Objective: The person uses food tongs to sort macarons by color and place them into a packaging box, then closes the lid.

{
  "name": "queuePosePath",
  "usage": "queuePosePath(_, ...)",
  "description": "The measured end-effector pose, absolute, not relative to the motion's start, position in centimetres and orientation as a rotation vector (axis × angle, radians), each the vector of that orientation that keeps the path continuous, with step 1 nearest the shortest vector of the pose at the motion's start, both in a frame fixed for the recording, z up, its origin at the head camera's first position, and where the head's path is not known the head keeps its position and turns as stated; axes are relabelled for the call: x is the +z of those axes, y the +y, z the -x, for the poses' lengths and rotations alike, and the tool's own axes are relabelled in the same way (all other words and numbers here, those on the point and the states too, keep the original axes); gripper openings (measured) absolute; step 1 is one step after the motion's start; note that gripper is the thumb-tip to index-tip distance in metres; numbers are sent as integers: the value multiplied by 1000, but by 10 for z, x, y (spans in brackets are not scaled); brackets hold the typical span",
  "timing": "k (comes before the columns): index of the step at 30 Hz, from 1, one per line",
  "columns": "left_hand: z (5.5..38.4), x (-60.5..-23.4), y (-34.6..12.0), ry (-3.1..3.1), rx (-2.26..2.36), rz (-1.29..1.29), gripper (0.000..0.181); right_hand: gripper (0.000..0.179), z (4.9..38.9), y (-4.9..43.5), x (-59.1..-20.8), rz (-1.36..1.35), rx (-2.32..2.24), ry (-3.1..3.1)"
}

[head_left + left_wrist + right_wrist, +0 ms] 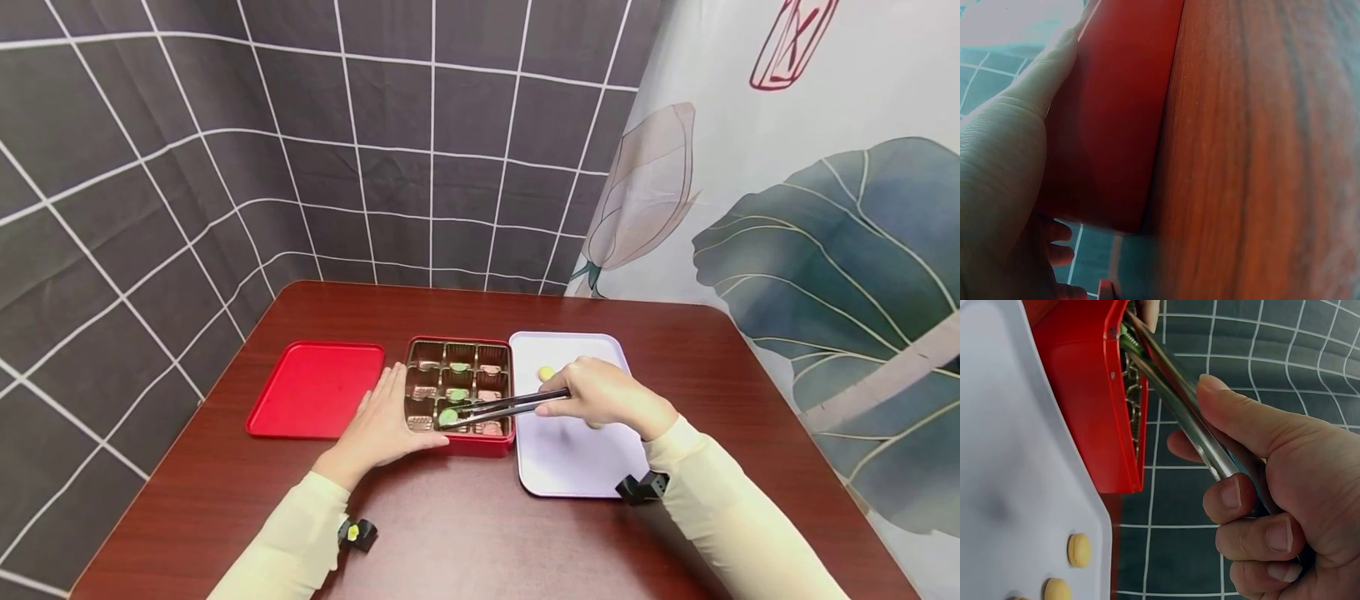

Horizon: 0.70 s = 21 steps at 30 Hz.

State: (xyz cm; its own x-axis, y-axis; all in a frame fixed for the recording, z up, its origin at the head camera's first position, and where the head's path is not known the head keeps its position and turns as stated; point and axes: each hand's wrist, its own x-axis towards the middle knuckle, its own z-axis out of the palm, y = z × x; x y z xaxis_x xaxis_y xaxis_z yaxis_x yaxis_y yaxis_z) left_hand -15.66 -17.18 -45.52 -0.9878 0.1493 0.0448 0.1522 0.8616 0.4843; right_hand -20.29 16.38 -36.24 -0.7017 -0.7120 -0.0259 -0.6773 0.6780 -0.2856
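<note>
My right hand [603, 396] holds a pair of metal tongs [517, 403], its fingers wrapped round the handles in the right wrist view. Between the tong tips is a green macaron [448, 417], at the front middle compartment of a red box [480, 447]. The box has a gold divided insert; green macarons lie down its middle column and pink ones [491, 427] down the right. What the left column contains is hard to tell. Against the box's left side rests my left hand [378, 427], fingers extended, thumb along the front wall.
Right of the box stands a white tray [577, 471] bearing yellow macarons [1079, 550], partly hidden by my right hand. A red lid [318, 392] lies on the wooden table [442, 525] to the left. Hanging cloths [390, 192] border the table's back and sides.
</note>
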Motion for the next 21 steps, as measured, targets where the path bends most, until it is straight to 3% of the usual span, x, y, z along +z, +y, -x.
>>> queuePosePath(21,157,-456,-172,-3028,-773,249,138,16,203,157,-349,1157,-309,2717)
